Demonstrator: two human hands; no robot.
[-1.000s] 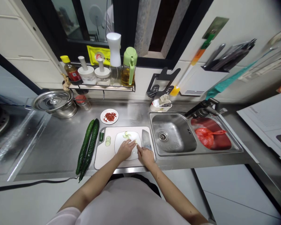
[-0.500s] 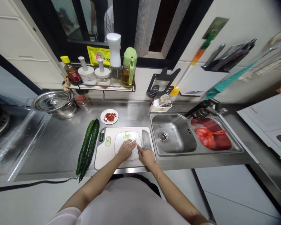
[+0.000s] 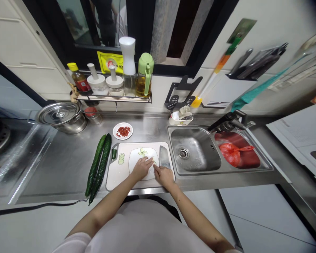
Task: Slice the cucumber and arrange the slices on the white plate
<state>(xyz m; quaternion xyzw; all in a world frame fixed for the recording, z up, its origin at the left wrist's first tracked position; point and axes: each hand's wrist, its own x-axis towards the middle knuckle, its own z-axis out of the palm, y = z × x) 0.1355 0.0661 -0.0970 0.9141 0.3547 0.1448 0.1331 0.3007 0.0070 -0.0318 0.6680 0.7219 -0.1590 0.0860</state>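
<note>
My left hand (image 3: 141, 168) lies over a white plate (image 3: 136, 157) on the pale cutting board (image 3: 115, 175), fingers together, tips pressing on a pale cucumber slice (image 3: 153, 159). Right beside it, my right hand (image 3: 163, 176) is curled, its fingertips meeting the left hand's at the plate's right edge; what it holds is hidden. A cleaver (image 3: 163, 156) rests flat on the board just beyond my right hand. A few slices (image 3: 142, 151) sit at the plate's far side. A stack of slices (image 3: 121, 159) and a cucumber end (image 3: 114, 153) lie on the board's left.
Two whole cucumbers (image 3: 98, 163) lie left of the board. Behind it stands a small dish of red chilli bits (image 3: 123, 131). A lidded steel pot (image 3: 61, 116) is far left, a double sink (image 3: 200, 165) to the right with a red bag (image 3: 233, 153). Bottles fill a wall rack (image 3: 113, 98).
My right hand has crept slightly left toward my left hand's fingertips. Everything else stays where it was.
</note>
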